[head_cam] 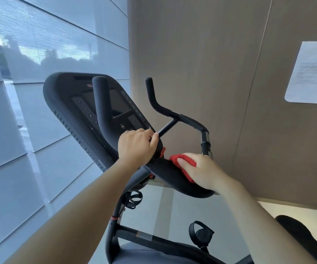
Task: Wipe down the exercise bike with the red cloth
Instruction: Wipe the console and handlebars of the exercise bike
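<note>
The red cloth (175,159), judged soft, light and limp, is best held bunched. It is pressed onto the matte, padded black armrest (171,180) of the exercise bike (110,244) by the right hand (201,172), fingers curled over it, at four o'clock from the glossy console (68,103). The smooth, rigid handlebar (165,109) is gripped at its middle by the left hand (136,147), at ten o'clock from the cloth.

A printed white notice (312,73) is fixed on the brown panelled wall (211,63), toward its right edge. Left of that wall, a window (49,44) is seen, with trees faintly shown in its panes. Below the wall, a pale floor (296,208) is seen.
</note>
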The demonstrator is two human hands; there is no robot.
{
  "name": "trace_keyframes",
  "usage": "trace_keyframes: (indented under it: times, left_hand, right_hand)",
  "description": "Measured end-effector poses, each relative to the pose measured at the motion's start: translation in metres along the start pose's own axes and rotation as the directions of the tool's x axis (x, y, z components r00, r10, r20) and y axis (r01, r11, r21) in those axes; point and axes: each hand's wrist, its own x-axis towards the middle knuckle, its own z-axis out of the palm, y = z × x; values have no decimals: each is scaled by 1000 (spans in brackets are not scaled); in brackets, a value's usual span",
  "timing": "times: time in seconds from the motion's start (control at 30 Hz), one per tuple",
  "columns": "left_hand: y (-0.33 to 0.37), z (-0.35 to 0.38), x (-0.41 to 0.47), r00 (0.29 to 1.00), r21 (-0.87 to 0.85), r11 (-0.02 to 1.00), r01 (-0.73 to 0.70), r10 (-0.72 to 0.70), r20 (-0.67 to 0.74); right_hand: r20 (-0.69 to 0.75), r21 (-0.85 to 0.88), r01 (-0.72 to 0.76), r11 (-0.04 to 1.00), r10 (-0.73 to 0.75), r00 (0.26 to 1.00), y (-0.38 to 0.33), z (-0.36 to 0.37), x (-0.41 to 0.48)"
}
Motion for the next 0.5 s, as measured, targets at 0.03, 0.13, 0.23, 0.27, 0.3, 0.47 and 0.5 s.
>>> trace_keyframes:
  times: [0.03,0.13,0.23,0.27,0.3,0.47,0.5]
  left_hand:
    - [1,0,-1,1000,3,1000,1,-1,2]
    - [1,1,-1,1000,-1,1000,15,-15,-14]
    - [0,1,0,1000,-7,1000,18,-18,-24]
    - [-1,1,0,1000,-7,1000,18,-18,-25]
    - [-1,1,0,1000,-5,1000,17,-18,-24]
    - [-1,0,0,1000,4,1000,8,-8,-27]
    - [-1,1,0,1000,10,1000,10,-10,-22]
  right_hand:
    - [-25,-9,-1,1000,1,1000,1,1,-1]
    - [-120,-35,106,994,-110,987,-10,13,-3]
    - [-163,-96,207,974,-221,962,-21,22,-10]
    - [-176,-91,210,974,-223,959,-19,22,-15]
    - [-187,-79,205,976,-216,958,-15,20,-21]
    - [-308,-20,231,973,-225,924,19,20,-57]
    - [-339,-5,216,976,-205,918,25,20,-59]
